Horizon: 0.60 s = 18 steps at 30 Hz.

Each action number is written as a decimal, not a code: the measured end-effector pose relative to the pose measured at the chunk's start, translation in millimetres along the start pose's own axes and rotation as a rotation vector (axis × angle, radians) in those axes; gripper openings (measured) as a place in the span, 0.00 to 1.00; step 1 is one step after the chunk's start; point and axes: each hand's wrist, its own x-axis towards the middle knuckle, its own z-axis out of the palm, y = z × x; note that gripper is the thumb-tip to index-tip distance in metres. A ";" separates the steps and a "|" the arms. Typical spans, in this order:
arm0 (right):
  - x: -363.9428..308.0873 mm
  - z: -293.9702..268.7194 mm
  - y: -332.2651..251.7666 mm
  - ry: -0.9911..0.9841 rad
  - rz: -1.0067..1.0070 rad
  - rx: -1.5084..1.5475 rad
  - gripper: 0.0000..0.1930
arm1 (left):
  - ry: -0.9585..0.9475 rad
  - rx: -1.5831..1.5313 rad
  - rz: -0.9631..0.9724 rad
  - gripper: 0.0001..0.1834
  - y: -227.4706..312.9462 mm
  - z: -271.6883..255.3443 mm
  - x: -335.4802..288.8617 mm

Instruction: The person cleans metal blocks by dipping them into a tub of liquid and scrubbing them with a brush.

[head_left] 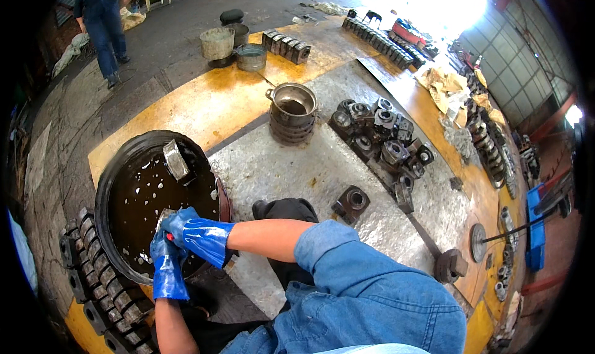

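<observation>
Over the dark basin (124, 168), both gloved hands, left hand (166, 264) and right hand (186, 230), clasp a metal part (165, 219).

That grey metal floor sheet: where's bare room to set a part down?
Free: the grey metal sheet between the round black oily basin, stacked steel pot and lone dark bearing block. Crowded: the dark block cluster rightward.

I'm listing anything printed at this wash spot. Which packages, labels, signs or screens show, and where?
No labels, signs or screens are legible.
Crumpled brown wrapping paper: far right of the floor, tan, loosely heaped.
Blue crate: right edge, boxy, plain.
</observation>
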 end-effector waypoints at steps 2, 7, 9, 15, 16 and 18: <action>1.1 -1.8 -1.2 -0.015 -0.006 0.010 0.20 | -0.013 -0.179 -0.084 0.20 16.5 3.6 -10.7; -3.9 -9.5 -6.2 0.002 0.004 -0.014 0.22 | -0.001 -0.336 -0.087 0.21 8.7 6.3 -7.4; -2.9 3.5 2.7 0.053 -0.018 0.001 0.22 | -0.015 -0.309 -0.071 0.21 -1.4 7.4 -3.4; -1.5 -1.4 -2.9 0.026 -0.017 -0.036 0.21 | 0.007 -0.254 -0.070 0.21 -12.2 -1.4 3.2; -2.8 -0.4 -1.2 0.029 0.003 -0.061 0.21 | -0.049 -0.445 -0.145 0.21 10.8 12.9 -11.5; 0.0 -1.1 -11.4 0.083 -0.054 0.021 0.15 | -0.143 -0.893 -0.259 0.20 53.0 13.5 -38.2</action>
